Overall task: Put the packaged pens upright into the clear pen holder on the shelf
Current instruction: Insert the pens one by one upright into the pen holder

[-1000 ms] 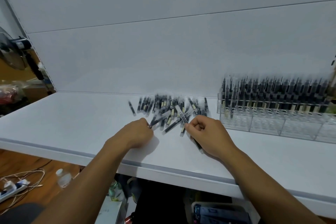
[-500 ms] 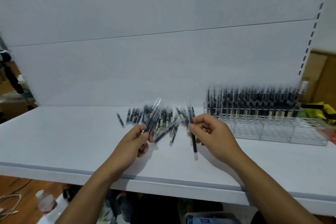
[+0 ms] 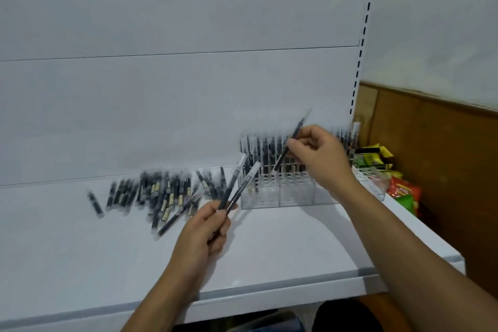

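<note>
I see a white panelled back wall [image 3: 188,89] behind the white flat shelf board [image 3: 80,264], a white slotted upright post [image 3: 359,62], and brown wooden panelling [image 3: 444,156] under a pale plain wall [image 3: 444,21] at right.

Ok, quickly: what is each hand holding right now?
Left hand: closed, holding two pens.
Right hand: closed, pinching one pen above the pen holder.

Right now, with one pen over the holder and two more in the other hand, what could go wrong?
The pen in the right hand is tilted, so it may miss a hole in the holder or knock the standing pens. The left hand grips two pens near their lower ends; one could slip out. Their tops sit close to the holder's corner and might bump it.
</note>
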A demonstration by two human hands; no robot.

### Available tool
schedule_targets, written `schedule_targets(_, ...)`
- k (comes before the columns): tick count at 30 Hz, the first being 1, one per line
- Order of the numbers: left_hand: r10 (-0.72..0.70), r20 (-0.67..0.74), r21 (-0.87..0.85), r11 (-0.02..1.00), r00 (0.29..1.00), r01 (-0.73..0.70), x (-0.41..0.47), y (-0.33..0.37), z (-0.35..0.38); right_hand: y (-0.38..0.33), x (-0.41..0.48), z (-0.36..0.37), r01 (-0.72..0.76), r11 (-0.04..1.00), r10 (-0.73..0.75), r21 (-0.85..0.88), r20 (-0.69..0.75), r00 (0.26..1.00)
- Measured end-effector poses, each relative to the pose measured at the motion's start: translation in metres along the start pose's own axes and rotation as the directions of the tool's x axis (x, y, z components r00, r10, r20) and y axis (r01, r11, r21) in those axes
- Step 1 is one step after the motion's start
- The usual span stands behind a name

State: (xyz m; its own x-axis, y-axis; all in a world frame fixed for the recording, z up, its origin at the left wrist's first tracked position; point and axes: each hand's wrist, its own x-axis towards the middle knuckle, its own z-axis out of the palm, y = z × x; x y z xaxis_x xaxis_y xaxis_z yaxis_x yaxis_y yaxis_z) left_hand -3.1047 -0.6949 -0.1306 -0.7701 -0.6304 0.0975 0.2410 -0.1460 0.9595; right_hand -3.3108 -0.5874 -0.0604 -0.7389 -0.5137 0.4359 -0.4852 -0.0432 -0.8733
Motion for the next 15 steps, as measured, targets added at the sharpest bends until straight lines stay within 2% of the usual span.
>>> schedule_targets(3,-0.034,-0.011,-0.150,0.988,0.999,0.032,0.002,0.001,-0.007,0.003,0.010,0.014,0.001,0.995,0.004,-0.101,0.045,0.999)
schedule_targets(5,-0.024,-0.020,-0.191,0.981,1.000,0.020,0.002,0.003,-0.007,0.004,0.015,0.023,0.006,0.986,0.004,-0.166,0.060,0.998)
schedule_targets(9,-0.002,-0.027,-0.092,0.996,1.000,-0.001,0.001,0.001,-0.009,0.005,0.022,0.031,0.053,0.942,-0.019,-0.332,0.106,0.994)
schedule_targets(12,0.005,-0.030,-0.080,0.997,1.000,-0.007,0.001,0.000,-0.010,0.006,0.025,0.030,0.087,0.886,-0.016,-0.455,0.159,0.987)
schedule_targets(15,0.016,-0.014,-0.064,0.998,1.000,-0.017,0.001,-0.001,-0.009,0.010,0.026,0.033,0.092,0.803,0.079,-0.589,0.259,0.963)
